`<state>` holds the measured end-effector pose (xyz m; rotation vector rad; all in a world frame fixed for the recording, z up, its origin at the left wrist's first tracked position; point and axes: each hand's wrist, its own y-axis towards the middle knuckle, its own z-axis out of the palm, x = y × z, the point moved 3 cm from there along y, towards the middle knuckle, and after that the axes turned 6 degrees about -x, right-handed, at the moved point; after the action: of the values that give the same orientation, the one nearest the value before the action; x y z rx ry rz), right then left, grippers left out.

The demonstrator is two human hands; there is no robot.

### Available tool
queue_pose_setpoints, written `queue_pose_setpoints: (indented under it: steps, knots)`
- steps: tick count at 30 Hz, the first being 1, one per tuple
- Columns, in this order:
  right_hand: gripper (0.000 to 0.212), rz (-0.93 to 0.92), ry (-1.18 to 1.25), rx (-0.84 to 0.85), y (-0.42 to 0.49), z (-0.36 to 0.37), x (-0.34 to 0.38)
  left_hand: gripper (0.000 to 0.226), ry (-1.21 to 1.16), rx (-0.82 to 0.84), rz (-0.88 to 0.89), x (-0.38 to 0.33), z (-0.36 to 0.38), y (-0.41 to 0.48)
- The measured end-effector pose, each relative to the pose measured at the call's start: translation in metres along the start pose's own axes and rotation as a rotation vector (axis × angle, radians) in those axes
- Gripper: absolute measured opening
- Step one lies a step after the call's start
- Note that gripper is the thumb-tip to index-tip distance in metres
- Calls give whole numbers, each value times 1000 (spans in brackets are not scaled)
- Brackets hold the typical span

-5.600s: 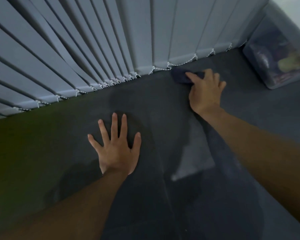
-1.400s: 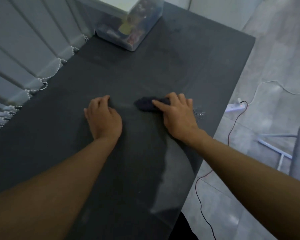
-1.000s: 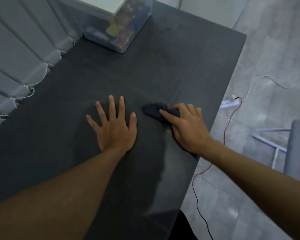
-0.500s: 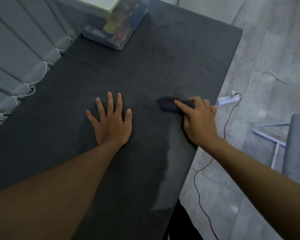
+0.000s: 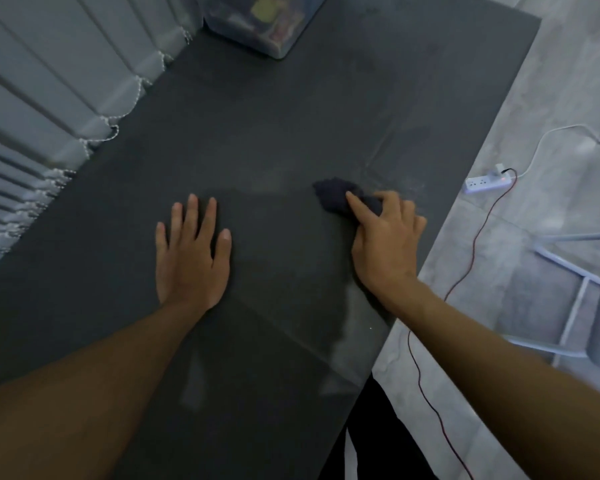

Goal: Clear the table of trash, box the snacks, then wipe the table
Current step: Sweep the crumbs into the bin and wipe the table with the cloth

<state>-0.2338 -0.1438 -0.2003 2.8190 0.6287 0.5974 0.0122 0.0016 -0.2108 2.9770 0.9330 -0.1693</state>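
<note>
A dark grey table (image 5: 274, 109) fills the middle of the head view. My right hand (image 5: 385, 244) holds a bunched dark cloth (image 5: 336, 197) against the tabletop close to the table's right edge, index finger stretched over it and the other fingers curled round its near end. My left hand (image 5: 191, 251) lies flat on the table to the left of the cloth, fingers straight and slightly spread, holding nothing. A clear plastic box (image 5: 260, 22) with colourful snack packs inside stands at the far end of the table.
Vertical blinds (image 5: 49, 98) run along the table's left side. On the floor to the right lie a white power strip (image 5: 485, 181) with a red cable (image 5: 465, 271) and a white cord. A grey chair (image 5: 596, 306) stands at the far right.
My right hand has slid the cloth rightward across the table toward its right edge. My left hand went from curled to flat and stays in place.
</note>
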Motion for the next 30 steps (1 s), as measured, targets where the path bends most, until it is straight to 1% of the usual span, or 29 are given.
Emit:
queue_pose_setpoints:
  steps: [1, 2, 5, 6, 7, 8, 9, 10, 12, 13, 14, 15, 17, 19, 20, 21, 22, 25, 26, 27, 28, 29, 30]
  knots:
    - [46, -24, 27, 9, -13, 0, 12, 59, -1, -7, 1, 0, 2, -1]
    - [47, -90, 69, 25, -31, 1, 25, 59, -6, -11, 0, 0, 3, -1]
    - [44, -426, 200, 105, -92, -2, 53, 58, -22, -17, -14, 0, 3, 0]
    - [44, -522, 205, 142, -102, -4, 55, 58, -24, -19, -14, 0, 3, 0]
    - [45, -581, 193, 162, -101, -6, 53, 58, -25, -20, -14, 0, 3, -1]
    - [46, -588, 165, 156, -93, -5, 49, 57, -25, -23, -16, 1, 3, -1]
    - [47, -545, 121, 132, -82, -4, 44, 57, -27, -27, -18, 1, 3, -1]
    - [47, -456, 73, 95, -69, -2, 39, 57, -31, -29, -20, 0, 3, -1]
    - [49, -212, 45, 44, -57, 0, 37, 57, -36, -34, -21, 0, 2, -1]
    - [50, -154, 52, 25, -63, 0, 42, 57, -37, -36, -19, 0, 2, -1]
    - [51, -167, 70, 26, -74, 0, 48, 57, -37, -38, -20, 0, 2, -1]
    - [52, -242, 108, 52, -90, -2, 53, 57, -37, -40, -22, 1, 2, 0]
    - [51, -481, 195, 125, -117, -10, 53, 57, -44, -43, -27, 1, 2, 0]
    - [50, -656, 180, 195, -115, -16, 40, 56, -43, -51, -21, -1, 3, -1]
    - [49, -684, 138, 202, -103, -16, 31, 56, -34, -58, -17, -1, 3, -1]
    - [49, -657, 87, 182, -87, -14, 22, 56, -24, -63, -12, -1, 3, -2]
    - [48, -584, 40, 140, -69, -12, 11, 56, -18, -66, -9, -1, 3, -2]
    - [42, -213, -12, 23, -16, -14, -27, 56, -5, -71, -10, -2, 2, -2]
    - [42, -129, -11, 4, -10, -14, -34, 56, -2, -74, -9, -4, 2, -2]
    - [42, -96, -17, -8, -9, -15, -35, 56, 0, -78, -9, -5, 1, -2]
    - [43, -116, -16, -2, -14, -15, -31, 56, 0, -83, -11, -7, 0, -1]
    - [45, -185, -2, 23, -23, -14, -25, 56, -3, -91, -17, -7, 0, 0]
    - [48, -300, 28, 60, -33, -15, -18, 56, -5, -102, -22, -9, -1, 1]
